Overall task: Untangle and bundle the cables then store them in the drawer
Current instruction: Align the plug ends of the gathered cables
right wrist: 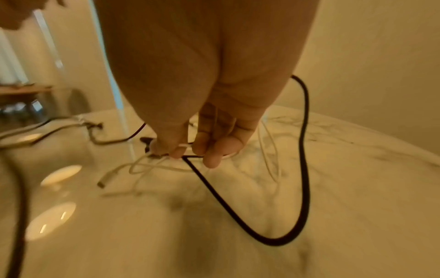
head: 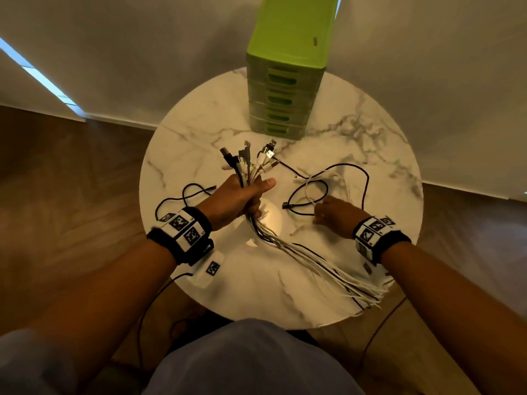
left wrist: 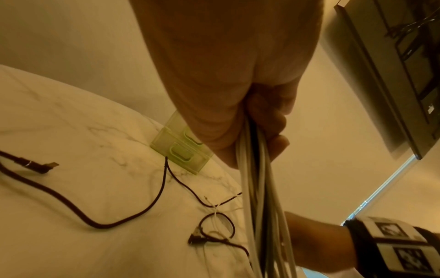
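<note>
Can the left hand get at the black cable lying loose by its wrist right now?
Probably not: the left hand is full, gripping the cable bundle. The black cable itself lies unobstructed on the table.

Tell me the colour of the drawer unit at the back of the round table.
Lime green: the tall plastic drawer unit shows best in the head view.

I count one bundle of cables (head: 251, 178) gripped in my left hand (head: 236, 199), its strands too many to number; two black cables (head: 350, 172) and at least one white cable (head: 310, 189) loose by my right hand (head: 336, 213); one green drawer unit (head: 288, 81) beyond both hands.
</note>
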